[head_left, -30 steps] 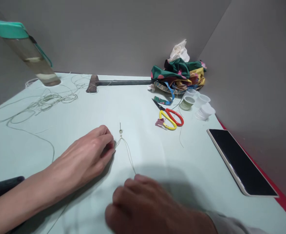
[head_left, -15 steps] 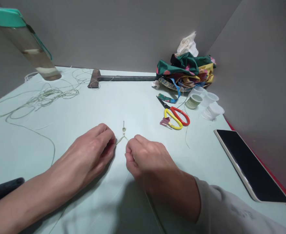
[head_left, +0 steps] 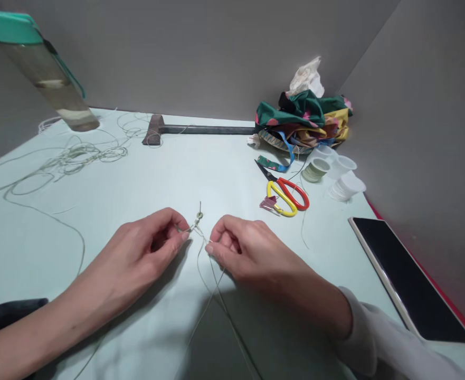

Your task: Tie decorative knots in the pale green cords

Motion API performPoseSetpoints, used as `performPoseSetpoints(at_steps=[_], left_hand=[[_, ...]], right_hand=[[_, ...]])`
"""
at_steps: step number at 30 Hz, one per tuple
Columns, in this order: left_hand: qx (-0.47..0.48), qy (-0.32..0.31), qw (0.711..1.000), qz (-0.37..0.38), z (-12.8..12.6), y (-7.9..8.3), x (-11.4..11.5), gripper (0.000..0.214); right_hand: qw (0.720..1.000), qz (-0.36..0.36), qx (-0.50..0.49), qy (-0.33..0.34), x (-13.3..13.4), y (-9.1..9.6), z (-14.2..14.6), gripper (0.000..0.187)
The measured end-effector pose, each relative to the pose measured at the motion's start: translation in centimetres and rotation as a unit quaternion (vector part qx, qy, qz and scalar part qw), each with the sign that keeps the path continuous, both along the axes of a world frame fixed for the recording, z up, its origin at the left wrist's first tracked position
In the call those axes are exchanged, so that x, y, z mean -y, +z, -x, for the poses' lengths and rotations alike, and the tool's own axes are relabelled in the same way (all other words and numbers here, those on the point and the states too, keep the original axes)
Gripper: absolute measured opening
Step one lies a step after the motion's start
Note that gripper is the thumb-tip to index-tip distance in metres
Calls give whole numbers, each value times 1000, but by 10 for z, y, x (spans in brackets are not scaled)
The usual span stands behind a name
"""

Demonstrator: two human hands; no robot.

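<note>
Closely, left hand, right hand, pinching cord, inside table edge

The left hand and right hand pinch a thin green cord on either side of a small knot, just above the pale table. Red-and-yellow scissors, a spool, plastic cups and a cloth heap lie to the right, a phone nearer the edge, and a cord tangle to the left.
</note>
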State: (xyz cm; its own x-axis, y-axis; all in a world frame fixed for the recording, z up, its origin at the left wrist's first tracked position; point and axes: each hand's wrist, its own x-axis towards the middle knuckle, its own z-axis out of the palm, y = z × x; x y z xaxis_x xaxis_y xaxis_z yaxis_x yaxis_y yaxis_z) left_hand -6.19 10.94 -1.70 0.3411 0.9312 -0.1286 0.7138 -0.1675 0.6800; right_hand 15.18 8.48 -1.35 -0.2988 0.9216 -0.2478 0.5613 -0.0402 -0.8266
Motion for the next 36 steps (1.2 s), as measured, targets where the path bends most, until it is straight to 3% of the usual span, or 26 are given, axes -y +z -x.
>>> performPoseSetpoints(at_steps=[6, 14, 21, 25, 30, 36], left_hand=[[11, 33, 997, 64, -1, -1, -2, 41], [68, 81, 988, 109, -2, -6, -5, 42], [90, 80, 987, 103, -2, -8, -5, 38], [93, 72, 989, 93, -4, -8, -4, 35], [92, 75, 989, 84, -4, -9, -3, 36], [91, 61, 990, 85, -1, -10, -2, 38]], right_hand=[[1000, -19, -3, 15, 1, 4, 1, 19], [982, 119, -142, -47, -15, 2, 3, 12], [955, 185, -226, -51, -26, 6, 14, 16], [963, 151, -223, -28, -27, 2, 16, 26], [996, 26, -79, 28, -25, 0, 20, 32], [997, -45, 40, 55, -19, 0, 28, 29]])
